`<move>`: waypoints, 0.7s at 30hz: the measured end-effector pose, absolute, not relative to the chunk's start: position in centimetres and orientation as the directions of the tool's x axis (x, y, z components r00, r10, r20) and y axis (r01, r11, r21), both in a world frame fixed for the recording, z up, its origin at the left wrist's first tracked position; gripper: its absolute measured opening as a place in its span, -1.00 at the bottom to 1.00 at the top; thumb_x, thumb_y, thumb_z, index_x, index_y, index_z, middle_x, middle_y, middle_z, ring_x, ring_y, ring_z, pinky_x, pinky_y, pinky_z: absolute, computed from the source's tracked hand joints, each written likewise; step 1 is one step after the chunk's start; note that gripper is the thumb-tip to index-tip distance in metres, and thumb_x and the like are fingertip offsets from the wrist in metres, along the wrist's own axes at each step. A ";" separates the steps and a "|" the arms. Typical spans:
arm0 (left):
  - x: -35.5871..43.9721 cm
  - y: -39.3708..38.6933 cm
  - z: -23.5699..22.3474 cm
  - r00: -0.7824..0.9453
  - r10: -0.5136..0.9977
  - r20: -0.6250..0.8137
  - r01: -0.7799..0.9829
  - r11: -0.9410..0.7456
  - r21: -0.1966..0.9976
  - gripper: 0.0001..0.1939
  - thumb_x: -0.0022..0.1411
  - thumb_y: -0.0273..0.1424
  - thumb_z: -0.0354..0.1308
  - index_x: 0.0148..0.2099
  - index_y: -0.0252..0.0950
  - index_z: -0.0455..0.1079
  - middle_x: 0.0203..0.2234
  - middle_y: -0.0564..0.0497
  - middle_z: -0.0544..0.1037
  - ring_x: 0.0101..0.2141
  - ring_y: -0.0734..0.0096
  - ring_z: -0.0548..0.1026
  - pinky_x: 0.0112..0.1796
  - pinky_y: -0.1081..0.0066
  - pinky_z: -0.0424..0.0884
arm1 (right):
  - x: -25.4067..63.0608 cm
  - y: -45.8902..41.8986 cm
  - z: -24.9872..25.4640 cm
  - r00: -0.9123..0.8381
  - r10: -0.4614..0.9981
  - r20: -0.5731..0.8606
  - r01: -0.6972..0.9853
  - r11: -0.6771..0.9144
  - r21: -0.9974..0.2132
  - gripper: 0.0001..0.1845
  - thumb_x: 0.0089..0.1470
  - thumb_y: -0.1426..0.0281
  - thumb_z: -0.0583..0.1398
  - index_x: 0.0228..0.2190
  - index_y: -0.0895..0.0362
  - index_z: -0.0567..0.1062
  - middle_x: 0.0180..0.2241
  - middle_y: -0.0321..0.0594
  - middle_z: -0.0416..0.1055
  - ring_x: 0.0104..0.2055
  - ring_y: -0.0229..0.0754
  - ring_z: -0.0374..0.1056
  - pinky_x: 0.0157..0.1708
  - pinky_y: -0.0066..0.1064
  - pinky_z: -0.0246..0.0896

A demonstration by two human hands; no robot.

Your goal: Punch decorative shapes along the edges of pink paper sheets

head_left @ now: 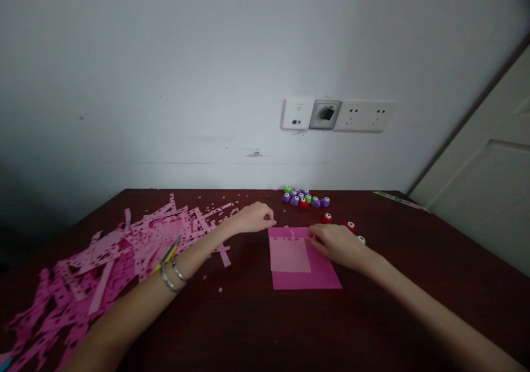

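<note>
A magenta sheet of paper [298, 281] lies flat on the dark table, with a smaller light pink sheet [290, 256] on top of it. The light sheet's far edge is notched, and tiny paper bits [292, 233] lie just beyond it. My right hand [337, 243] rests over the magenta sheet's right side, its bent fingertips together at the light sheet's far right corner; whatever is between them is too small to make out. Left of the sheets, my left hand [254, 217] is above the table with fingers curled closed. Its fingertips hide anything they may hold.
Purple, green and red craft punches [303, 202] cluster by the wall; a few more, including a red punch [327, 218], sit behind my right hand. A heap of punched pink paper strips [136, 245] covers the left side, with a yellow-handled tool [168, 254] on it.
</note>
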State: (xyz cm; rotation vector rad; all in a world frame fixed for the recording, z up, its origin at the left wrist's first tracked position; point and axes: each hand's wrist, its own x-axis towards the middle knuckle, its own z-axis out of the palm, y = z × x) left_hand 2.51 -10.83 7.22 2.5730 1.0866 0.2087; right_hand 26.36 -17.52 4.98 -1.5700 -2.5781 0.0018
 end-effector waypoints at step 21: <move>2.6 -9.3 4.0 0.774 0.630 -0.068 0.578 -0.658 0.483 -0.78 0.07 -0.29 0.08 -0.37 -0.34 0.44 -0.47 0.01 0.51 -0.45 0.52 0.40 -0.42 0.52 0.23 | 26.7 -16.9 0.0 -0.350 0.908 0.230 0.767 0.419 -0.486 -0.69 0.18 0.30 -0.14 -0.50 0.11 0.26 -0.46 -0.18 0.35 -0.41 -0.15 0.27 -0.37 -0.34 0.13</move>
